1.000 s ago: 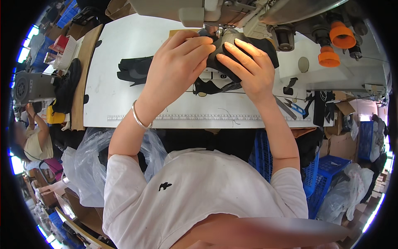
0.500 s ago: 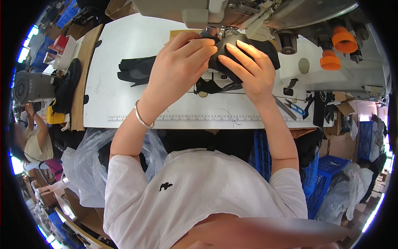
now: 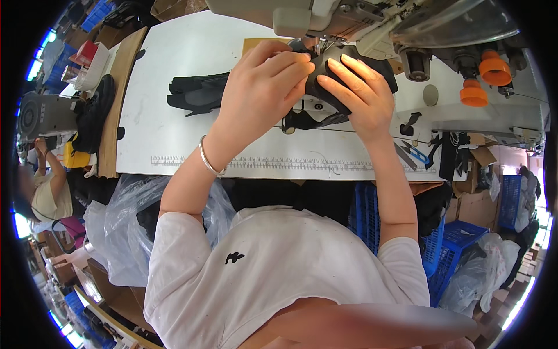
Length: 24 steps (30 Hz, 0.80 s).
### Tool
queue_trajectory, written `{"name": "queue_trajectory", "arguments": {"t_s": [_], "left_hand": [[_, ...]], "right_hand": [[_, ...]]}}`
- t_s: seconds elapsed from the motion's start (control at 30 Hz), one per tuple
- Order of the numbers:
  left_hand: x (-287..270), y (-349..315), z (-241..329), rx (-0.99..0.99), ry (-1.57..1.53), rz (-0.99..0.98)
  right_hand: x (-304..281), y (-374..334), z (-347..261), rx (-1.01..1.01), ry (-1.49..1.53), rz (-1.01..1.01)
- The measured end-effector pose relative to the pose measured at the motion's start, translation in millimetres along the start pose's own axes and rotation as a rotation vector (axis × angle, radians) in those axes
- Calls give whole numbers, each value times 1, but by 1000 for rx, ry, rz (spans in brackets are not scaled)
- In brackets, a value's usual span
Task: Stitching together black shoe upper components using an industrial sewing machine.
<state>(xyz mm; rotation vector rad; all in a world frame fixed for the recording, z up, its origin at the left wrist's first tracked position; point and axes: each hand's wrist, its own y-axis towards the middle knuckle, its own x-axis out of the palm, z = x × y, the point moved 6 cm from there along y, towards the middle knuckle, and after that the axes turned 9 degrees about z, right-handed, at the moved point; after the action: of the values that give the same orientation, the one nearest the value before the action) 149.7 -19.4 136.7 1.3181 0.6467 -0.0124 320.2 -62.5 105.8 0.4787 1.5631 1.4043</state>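
Beneath the head of a sewing machine (image 3: 317, 20) lies a black piece of material (image 3: 381, 72), curved, with a greyish sheen near the needle area. My left hand (image 3: 264, 84) has its fingers bent together and pinches the edge of this piece, left of the needle. Flat on its right part rests my right hand (image 3: 369, 104), fingers stretched out and slightly spread. A narrow black strip (image 3: 302, 120) hangs toward me between my hands. To the left, a stack of black cut pieces (image 3: 197, 93) lies on the white table. My fingers partly hide the stitching spot.
A printed ruler scale (image 3: 261, 161) runs along the near edge of the white table (image 3: 151, 128). Blue-handled thread snips (image 3: 417, 153) lie at the right. Orange thread-holder cones (image 3: 494, 68) hang at upper right. Another person (image 3: 52, 186) sits at far left. Blue crates (image 3: 459, 238) stand below right.
The whole view has shifted slightly, so machine, table and hands appear a little farther right. Both hands keep nearly the same hold on the black piece.
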Motion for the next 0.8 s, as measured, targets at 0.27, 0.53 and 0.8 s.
{"name": "queue_trajectory", "arguments": {"t_s": [0.27,0.53,0.8], "left_hand": [[-3,3,3,43,40,45],[-3,12,-8,-349,-129,33],[-2,-2,-1,-39,-37,37]], "right_hand": [[-4,-1,-17,4,-39,7],[-4,-6,-23,9,-13,72],[-4,-7,-23,21,-18,64]]}}
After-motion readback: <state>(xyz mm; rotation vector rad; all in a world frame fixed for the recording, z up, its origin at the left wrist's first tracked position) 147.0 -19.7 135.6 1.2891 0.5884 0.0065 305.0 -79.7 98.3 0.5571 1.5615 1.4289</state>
